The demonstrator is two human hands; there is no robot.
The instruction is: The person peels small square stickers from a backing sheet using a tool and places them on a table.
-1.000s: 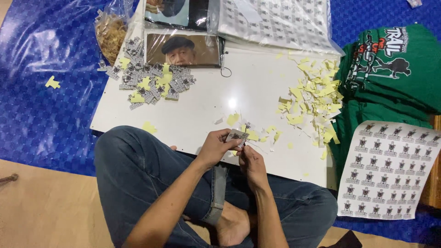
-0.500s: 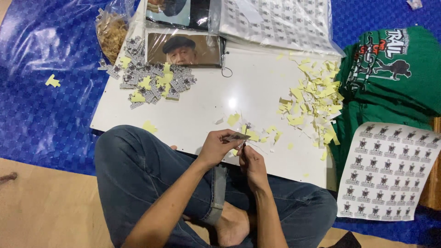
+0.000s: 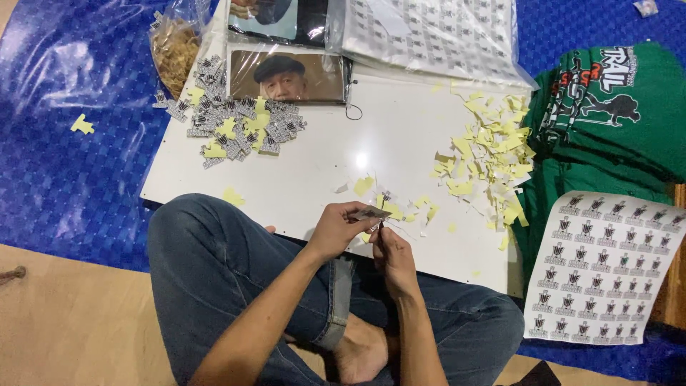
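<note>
A person sits cross-legged on the floor at the near edge of a white worktop point(image 3: 321, 164), both hands raised just above their knees. The left hand point(image 3: 336, 229) pinches a small printed sticker point(image 3: 369, 213) between thumb and forefinger, fingers closed on one end so the piece juts out flat toward 3 o'clock. The right hand point(image 3: 393, 257) meets it from 5 o'clock, fingers curled tight around what looks like a thin dark tool or a strip of backing; the view is too small to say which.

The sticker appears paper-thin and feather-light, limp enough to curl and likely tacky on one face, so it is best taken by its very edge with the fingertips, not pressed flat.

At 10 o'clock from the hands a heap of finished stickers point(image 3: 236, 125) lies mixed with yellow bits. At 2 o'clock a loose drift of yellow backing scraps point(image 3: 493, 150) spreads across the worktop, with a few more just beyond the hands. At 12 o'clock, on the far side, lie a portrait photo point(image 3: 286, 75) and a plastic sleeve of uncut sheets point(image 3: 429, 32). A clear bag of brownish scraps point(image 3: 174, 50) sits near the far left corner. Off the worktop, at 3 o'clock, a sticker sheet point(image 3: 604, 268) rests against folded green shirts point(image 3: 614, 121), all on a blue tarp point(image 3: 64, 143).
</note>
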